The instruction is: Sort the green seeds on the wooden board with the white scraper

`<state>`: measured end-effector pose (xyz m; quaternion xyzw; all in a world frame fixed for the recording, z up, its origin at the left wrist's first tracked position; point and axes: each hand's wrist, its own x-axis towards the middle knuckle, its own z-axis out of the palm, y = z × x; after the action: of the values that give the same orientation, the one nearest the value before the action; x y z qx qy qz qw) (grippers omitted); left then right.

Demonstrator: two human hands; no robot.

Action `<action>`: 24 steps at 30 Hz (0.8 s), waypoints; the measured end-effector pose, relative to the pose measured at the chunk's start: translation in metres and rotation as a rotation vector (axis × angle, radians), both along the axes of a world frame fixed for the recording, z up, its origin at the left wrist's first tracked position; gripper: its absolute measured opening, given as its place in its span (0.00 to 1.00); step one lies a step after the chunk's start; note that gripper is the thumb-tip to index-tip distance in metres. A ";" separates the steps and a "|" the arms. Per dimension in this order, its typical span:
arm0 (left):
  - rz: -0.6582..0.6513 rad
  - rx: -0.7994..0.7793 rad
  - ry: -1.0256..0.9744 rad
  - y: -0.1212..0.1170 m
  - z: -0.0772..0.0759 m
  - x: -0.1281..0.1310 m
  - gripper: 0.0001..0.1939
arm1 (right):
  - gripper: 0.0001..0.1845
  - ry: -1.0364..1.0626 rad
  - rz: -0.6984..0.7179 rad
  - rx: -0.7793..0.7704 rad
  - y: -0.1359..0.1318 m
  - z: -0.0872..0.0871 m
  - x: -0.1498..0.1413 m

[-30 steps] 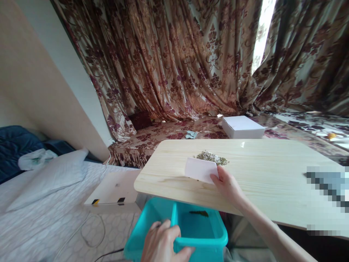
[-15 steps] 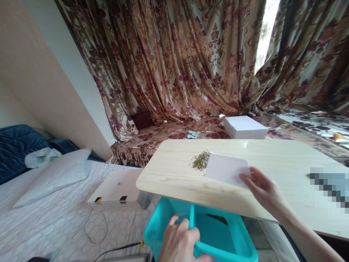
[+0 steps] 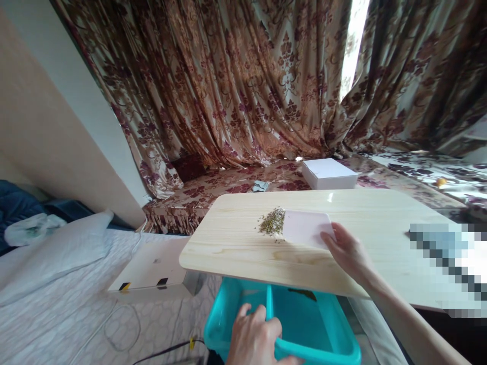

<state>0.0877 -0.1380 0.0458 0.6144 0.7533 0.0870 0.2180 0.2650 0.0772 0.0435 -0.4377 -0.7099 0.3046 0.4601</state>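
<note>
My right hand [image 3: 348, 252] pinches the right edge of a white plastic scraper card [image 3: 306, 228] that lies on the pale wooden tabletop [image 3: 236, 243]. The card's left edge touches a small pile of dry green-brown crumbs [image 3: 272, 223]. Below the table's front edge my left hand [image 3: 256, 339] grips the near rim of a turquoise plastic bin [image 3: 323, 339] with a divider inside. A few dark bits lie in the bin's right compartment [image 3: 302, 294].
A white box [image 3: 329, 173] sits on the patterned bench beyond the table, under heavy floral curtains [image 3: 243, 81]. To the left are a bed with a white pillow [image 3: 57, 253], a flat white device [image 3: 150, 266] and a cable on the floor. A blurred patch covers the table's right end.
The card went from in front of the pile to its right side and now presses against it. The bin shifted right under the table edge with my left hand.
</note>
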 end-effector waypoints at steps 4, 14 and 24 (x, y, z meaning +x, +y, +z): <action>-0.025 -0.036 -0.007 0.001 0.003 -0.001 0.17 | 0.09 0.011 0.030 -0.024 -0.008 0.007 0.000; -0.013 -0.005 0.010 0.000 0.005 0.001 0.15 | 0.09 0.023 0.073 -0.021 -0.008 0.008 -0.012; -0.006 -0.018 0.010 0.000 0.009 0.002 0.15 | 0.10 -0.014 0.039 0.007 -0.007 0.008 -0.014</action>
<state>0.0897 -0.1384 0.0545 0.6152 0.7531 0.0767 0.2200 0.2509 0.0699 0.0512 -0.4245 -0.7225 0.3079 0.4505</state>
